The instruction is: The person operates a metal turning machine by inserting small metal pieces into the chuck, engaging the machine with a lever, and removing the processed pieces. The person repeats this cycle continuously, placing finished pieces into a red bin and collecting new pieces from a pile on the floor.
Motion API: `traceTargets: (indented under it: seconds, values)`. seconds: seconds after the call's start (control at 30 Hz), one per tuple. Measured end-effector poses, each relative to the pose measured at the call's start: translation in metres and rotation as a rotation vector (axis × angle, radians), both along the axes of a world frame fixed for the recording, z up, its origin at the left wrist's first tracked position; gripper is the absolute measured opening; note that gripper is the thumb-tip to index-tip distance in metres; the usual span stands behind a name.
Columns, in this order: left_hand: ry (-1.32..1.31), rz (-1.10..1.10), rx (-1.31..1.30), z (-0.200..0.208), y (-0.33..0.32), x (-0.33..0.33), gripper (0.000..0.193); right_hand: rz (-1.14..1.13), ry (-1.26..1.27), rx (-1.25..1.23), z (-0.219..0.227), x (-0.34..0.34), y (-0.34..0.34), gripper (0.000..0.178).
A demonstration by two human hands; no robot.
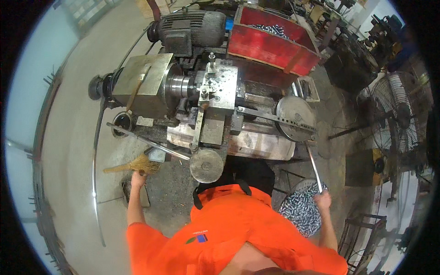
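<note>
On the left, my left hand point(139, 178) is closed around a small straw hand broom point(130, 166), its bristles spreading beside the machine's near left side. My right hand point(322, 200) grips the lower end of a shiny metal lever point(314, 168), which slopes down from near a round metal disc point(293, 112) at the right of a lathe. The lathe's metal tool block point(221, 87) stands in the middle, beside the bright spindle chuck point(176, 86). Another long lever point(151, 141) reaches left from a smaller round disc point(206, 166) close to my body.
A basin of small shiny metal parts point(301, 213) stands below my right hand. Behind the lathe are a red box point(270, 48) with similar parts and a dark electric motor point(192, 30). A large fan point(396, 112) stands at right. An upright rod point(94, 183) is at left.
</note>
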State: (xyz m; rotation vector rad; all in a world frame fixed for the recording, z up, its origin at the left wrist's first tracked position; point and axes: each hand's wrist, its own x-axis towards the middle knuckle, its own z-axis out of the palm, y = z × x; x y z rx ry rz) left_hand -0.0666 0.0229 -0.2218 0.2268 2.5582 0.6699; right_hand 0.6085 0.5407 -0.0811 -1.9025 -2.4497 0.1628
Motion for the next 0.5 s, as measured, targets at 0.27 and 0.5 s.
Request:
traceTargets:
  seconds: [0.27,0.5]
  values:
    - [-0.245,0.105,0.138,-0.009,0.013,0.041,0.029,-0.387,0.816,-0.63,0.023,-0.091,-0.118,0.035]
    - [-0.087,0.045,0.166,0.026,0.032,0.015,0.02,-0.33,0.954,-0.691,0.017,-0.085,-0.119,0.04]
